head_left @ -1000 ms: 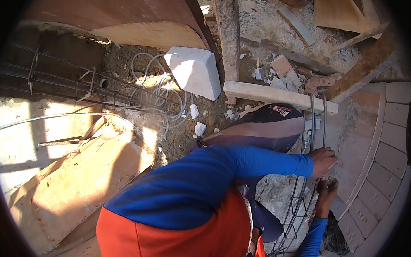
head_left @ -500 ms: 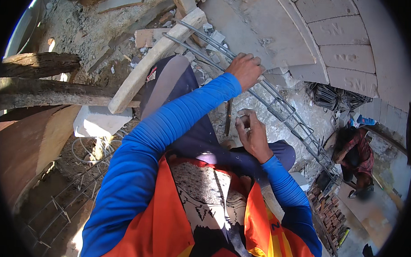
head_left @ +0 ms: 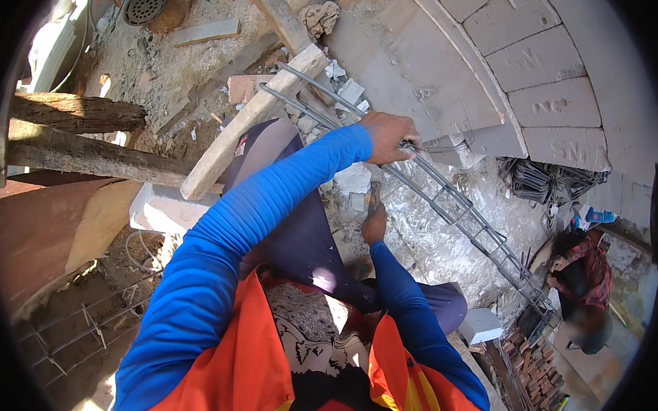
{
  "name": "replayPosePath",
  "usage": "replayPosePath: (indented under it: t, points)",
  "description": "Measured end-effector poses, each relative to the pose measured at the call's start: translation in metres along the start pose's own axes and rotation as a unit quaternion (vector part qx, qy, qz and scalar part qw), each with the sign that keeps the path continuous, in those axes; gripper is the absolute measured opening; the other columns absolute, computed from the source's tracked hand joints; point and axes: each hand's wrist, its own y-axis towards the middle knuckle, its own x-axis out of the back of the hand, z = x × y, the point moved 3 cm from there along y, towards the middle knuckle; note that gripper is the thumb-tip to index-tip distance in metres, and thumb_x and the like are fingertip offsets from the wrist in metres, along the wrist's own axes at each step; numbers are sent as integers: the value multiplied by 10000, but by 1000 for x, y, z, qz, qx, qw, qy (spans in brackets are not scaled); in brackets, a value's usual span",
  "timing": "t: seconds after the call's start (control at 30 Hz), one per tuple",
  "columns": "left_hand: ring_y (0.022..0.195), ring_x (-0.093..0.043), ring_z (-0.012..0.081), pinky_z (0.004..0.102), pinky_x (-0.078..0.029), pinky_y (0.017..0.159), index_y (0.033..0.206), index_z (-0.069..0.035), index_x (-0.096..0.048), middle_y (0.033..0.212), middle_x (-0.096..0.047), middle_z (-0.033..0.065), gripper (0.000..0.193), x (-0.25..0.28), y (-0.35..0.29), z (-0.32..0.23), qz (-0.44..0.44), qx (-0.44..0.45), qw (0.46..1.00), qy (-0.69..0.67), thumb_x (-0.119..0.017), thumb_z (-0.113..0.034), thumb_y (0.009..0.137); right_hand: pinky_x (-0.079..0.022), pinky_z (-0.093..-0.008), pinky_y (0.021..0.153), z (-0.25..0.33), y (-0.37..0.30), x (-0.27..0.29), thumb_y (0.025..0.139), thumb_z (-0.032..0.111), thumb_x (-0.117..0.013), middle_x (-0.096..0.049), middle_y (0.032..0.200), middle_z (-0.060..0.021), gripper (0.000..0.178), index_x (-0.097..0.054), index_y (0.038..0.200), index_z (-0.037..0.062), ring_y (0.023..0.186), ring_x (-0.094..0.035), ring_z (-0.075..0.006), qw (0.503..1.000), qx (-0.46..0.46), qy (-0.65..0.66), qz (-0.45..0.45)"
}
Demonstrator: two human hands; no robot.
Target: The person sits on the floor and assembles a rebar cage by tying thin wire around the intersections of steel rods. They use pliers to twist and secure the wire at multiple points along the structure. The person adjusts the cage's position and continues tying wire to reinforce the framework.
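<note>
My left hand (head_left: 389,137) is closed on a long rebar cage (head_left: 456,210), which slants from the upper middle down to the right. Thin wire or rod (head_left: 447,146) sticks out beside its fingers; I cannot make out exactly what it belongs to. Lower down, between my knees and the cage, my right hand (head_left: 374,227) reaches to the ground. Its fingers are closed round the lower end of a short, dark brown rod-like piece (head_left: 375,195). The upper end of the cage rests on a wooden beam (head_left: 222,151).
Another person (head_left: 584,276) crouches at the cage's far right end. A bundle of dark bent stirrups (head_left: 544,180) lies by a grey block wall (head_left: 558,90). Bricks (head_left: 537,372) are stacked at lower right. Timber posts (head_left: 84,150) jut in from the left. Rubble covers the ground.
My right hand has dropped from beside the cage to the ground and closed on the brown piece lying there. My left hand stays on the cage, with thin wire now showing beside it.
</note>
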Motion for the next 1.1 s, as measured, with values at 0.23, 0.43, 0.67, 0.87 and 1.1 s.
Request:
replayPosePath:
  t: [0.23,0.43,0.67,0.87,1.1]
  points:
    - [1166,-617,352,474,-473,985,1199,-216,-714,1220,-648,88,335,-3,7,5,39,25,998,-44,-600,-436,974,-500,-443,956,27,-13,39,915,41,-585,-571,1326,-323,532,-472,1431,-17,1136,-630,-423,992,17,125,13]
    - [1182,-600,347,449,-461,1019,1229,-160,-675,1285,-597,101,370,7,13,2,90,8,995,-48,-565,-422,991,-527,-352,940,64,-4,48,993,10,-487,-605,1348,-209,460,-458,1452,2,1150,-674,-285,961,110,253,31]
    - [1231,-528,389,464,-418,1071,1323,-118,-581,1254,-570,170,466,10,-31,-6,-142,-33,988,-41,-655,-167,866,-497,-375,1023,121,-97,189,1019,7,-448,-687,1219,-158,506,-361,1517,12,1236,-637,-313,957,283,39,50]
    - [1201,-518,358,484,-378,1102,1256,-113,-620,1211,-584,140,493,-22,-41,-28,-268,8,960,81,-779,-227,803,-426,-545,1145,192,-119,265,1057,144,-446,-364,1540,-265,681,-61,1602,11,1366,-485,-444,869,222,423,-128]
    - [1205,-545,319,499,-363,1098,1243,-98,-641,1213,-628,116,535,-28,-28,-21,-261,23,957,127,-790,-323,781,-632,-441,876,217,-58,309,1010,141,-516,-416,1512,-233,643,-220,1572,45,1078,-673,-329,640,195,735,108]
